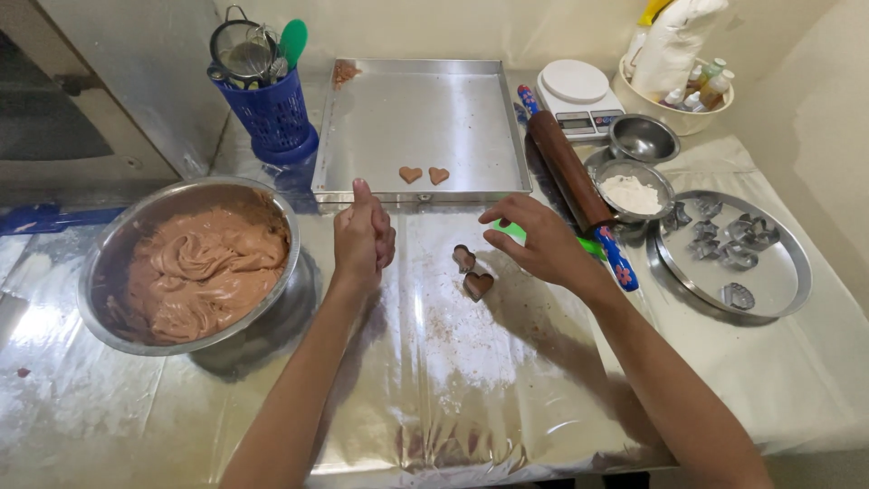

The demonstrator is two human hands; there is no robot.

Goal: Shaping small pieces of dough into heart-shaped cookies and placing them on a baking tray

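Right hand hovers with fingers spread and curved, holding nothing, just right of two small brown heart-shaped dough pieces lying on the clear plastic sheet. The upper piece seems ringed by a metal cutter; cannot tell for sure. Left hand, left of the pieces, is curled into a loose fist, thumb up; whether it encloses anything cannot be told.

Judgement: the dough looks soft, thin, light and sticky, easily bent; best lifted from beneath at the edges, not pinched across the middle.

Beyond the hands, a square steel baking tray carries two more heart-shaped pieces. Farther left, one steel bowl of brown dough. To the right, one brown rolling pin with patterned handles, one small bowl of flour, and a round tray of several metal cutters.
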